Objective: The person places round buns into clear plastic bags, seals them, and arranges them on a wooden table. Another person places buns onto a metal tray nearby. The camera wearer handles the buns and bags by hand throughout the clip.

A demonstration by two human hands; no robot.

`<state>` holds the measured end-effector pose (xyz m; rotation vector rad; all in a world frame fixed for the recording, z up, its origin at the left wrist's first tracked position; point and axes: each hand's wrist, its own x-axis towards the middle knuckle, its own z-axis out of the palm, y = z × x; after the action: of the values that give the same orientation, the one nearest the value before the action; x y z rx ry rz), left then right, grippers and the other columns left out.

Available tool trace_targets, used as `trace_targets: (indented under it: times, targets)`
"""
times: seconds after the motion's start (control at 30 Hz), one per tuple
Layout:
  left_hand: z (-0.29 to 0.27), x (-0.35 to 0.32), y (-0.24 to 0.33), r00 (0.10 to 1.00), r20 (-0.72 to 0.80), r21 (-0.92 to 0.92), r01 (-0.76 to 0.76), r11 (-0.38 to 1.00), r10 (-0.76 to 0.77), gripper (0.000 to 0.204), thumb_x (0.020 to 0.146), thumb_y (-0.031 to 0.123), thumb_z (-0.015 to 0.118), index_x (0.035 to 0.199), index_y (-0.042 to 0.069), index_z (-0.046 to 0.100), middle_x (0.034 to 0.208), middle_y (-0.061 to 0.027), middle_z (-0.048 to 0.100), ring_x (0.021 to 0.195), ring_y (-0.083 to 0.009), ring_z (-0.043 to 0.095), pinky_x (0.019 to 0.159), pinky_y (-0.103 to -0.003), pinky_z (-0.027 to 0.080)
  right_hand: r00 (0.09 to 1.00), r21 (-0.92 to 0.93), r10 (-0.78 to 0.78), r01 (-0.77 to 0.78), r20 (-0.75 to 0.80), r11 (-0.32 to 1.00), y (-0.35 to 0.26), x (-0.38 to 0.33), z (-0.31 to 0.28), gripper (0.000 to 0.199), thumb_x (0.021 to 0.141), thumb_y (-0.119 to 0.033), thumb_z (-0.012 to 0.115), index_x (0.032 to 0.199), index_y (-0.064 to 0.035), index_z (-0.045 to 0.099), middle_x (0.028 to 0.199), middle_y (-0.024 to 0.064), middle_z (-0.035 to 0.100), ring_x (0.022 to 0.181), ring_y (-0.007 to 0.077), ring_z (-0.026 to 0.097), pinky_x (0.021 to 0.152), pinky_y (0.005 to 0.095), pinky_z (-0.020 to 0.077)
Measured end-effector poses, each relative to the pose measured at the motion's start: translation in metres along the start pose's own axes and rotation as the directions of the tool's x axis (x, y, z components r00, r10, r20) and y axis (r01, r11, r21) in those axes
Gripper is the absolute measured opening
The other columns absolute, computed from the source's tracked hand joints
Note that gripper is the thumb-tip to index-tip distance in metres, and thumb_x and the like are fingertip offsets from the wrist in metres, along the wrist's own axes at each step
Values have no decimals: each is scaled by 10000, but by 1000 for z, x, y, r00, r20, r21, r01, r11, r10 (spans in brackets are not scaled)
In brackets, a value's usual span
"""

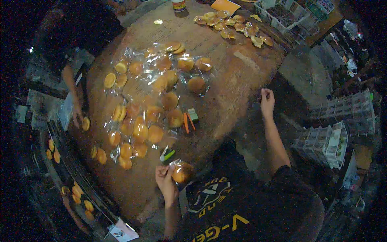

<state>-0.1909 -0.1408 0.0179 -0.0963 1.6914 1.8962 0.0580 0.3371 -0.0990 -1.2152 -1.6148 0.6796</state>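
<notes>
A round golden-brown bun in a clear plastic bag (182, 172) is in my left hand (166, 183), whose fingers pinch the gathered film at its side. It hangs near the table's front edge, close to my shirt. My right hand (267, 103) is raised off to the right, past the table edge, with its fingers curled together. Anything small inside that pinch cannot be made out. Just beyond my left hand lies a small green-and-black stapler (167, 154). Many more bagged buns (155, 134) spread over the left and middle of the wooden table (225, 101).
An orange two-legged tool (187, 122) lies by a small green-and-white box (192, 115). Flatter bagged pieces (227, 24) are heaped at the far right, near a jar (179, 5). A co-worker's hand (76, 115) reaches a bun at left. Plastic crates (322, 141) stand at right.
</notes>
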Motion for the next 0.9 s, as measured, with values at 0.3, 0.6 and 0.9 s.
trace_targets:
  times: [0.3,0.6,0.9]
  targets:
    - [253,72,-18,986,-141,85,97,992,-85,339,836,-73,726,960,111,469,841,-23,578,763,-121,583,713,-267,499,991,-93,-133,129,-32,987,120,407,121,349,983,-312,636,1146,-5,669,1021,140,696,958,239,650,888,361,493]
    - [393,109,21,949,-308,78,97,992,-68,302,851,-45,725,968,97,486,904,-69,668,800,-146,632,746,-289,518,983,-427,-127,171,130,888,204,622,216,414,956,-264,594,1299,-32,590,1246,244,593,1121,403,604,986,477,475]
    - [441,144,33,930,-353,27,114,993,-98,283,866,-58,698,953,102,482,913,-68,649,836,-150,642,766,-298,537,833,-548,97,266,545,793,217,702,210,559,898,-253,678,1416,-117,518,1279,256,578,1184,416,581,1031,467,472]
